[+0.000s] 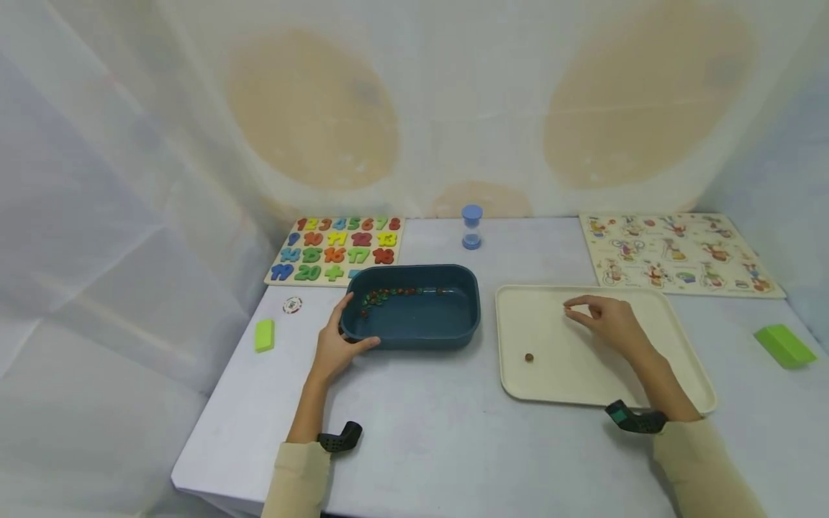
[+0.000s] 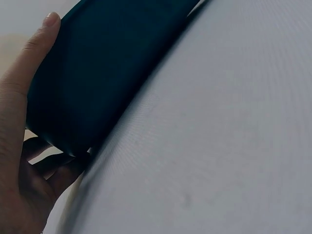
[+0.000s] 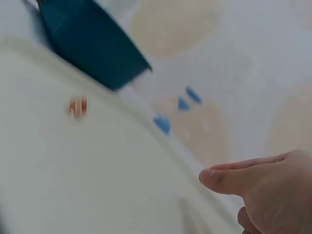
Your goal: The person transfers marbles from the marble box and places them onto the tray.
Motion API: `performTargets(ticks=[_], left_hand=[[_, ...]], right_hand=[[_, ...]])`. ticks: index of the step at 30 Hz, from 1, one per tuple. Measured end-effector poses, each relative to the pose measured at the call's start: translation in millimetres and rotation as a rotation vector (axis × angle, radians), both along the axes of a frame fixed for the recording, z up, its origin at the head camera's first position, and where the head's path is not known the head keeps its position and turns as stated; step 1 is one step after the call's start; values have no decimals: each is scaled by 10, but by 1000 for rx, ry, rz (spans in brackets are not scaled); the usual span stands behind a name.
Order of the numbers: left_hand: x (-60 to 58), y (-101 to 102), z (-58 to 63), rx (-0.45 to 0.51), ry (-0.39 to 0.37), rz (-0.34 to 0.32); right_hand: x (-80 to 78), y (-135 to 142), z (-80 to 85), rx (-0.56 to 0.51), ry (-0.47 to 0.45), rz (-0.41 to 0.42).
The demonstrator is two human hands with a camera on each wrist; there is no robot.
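My left hand (image 1: 333, 352) grips the left end of a dark teal plastic basin (image 1: 421, 342), its thumb along the front wall and its fingers round the side. In the left wrist view, the fingers curl below the basin's corner. Small red and green beads (image 1: 382, 295) lie along the basin's back and left inside. Over the cream tray (image 1: 557, 388), my right hand (image 1: 615, 327) pinches what looks like a tiny reddish bead (image 1: 567, 309) between thumb and forefinger, mostly hidden. A single striped bead (image 3: 78, 107) lies on the tray, left of that hand.
Behind the basin are a number puzzle board (image 1: 333, 248) and a blue sand timer (image 1: 472, 227). A picture puzzle board (image 1: 680, 255) lies at the back right. Green blocks (image 1: 264, 335) lie at both sides, and a round chip (image 1: 292, 305) is at the left.
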State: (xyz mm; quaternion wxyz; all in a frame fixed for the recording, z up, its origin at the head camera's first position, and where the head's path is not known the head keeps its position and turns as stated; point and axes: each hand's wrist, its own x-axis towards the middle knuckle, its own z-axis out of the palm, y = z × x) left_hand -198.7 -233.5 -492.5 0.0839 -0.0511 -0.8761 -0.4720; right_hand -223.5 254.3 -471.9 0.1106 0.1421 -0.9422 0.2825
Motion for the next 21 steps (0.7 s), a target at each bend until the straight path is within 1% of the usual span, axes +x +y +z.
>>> performTargets(ticks=[3, 5, 7, 9, 12, 14, 16, 18, 21], left_hand=[[-9, 0, -8, -1, -15, -7], [-10, 2, -5, -1, -25, -4], [-6, 1, -3, 0, -27, -2], [0, -1, -3, -1, -28, -1], [2, 3, -2, 1, -32, -6], [0, 8, -2, 4, -33, -8], [-1, 12, 0, 3, -34, -5], [-4, 14, -1, 0, -33, 2], [-10, 10, -5, -4, -27, 4]], right_hand=[[89, 197, -121, 29, -32, -35], [101, 237, -151, 28, -24, -42], [75, 196, -130, 14, 11, -44], [24, 72, -49, -15, 37, -44], [-89, -248, 160, -80, 49, -12], [-191, -532, 306, -121, 48, 42], [-316, -847, 417, -149, 55, 117], [-452, -1171, 483, -156, 52, 204], [-643, -1626, 522, -152, 7, 319]])
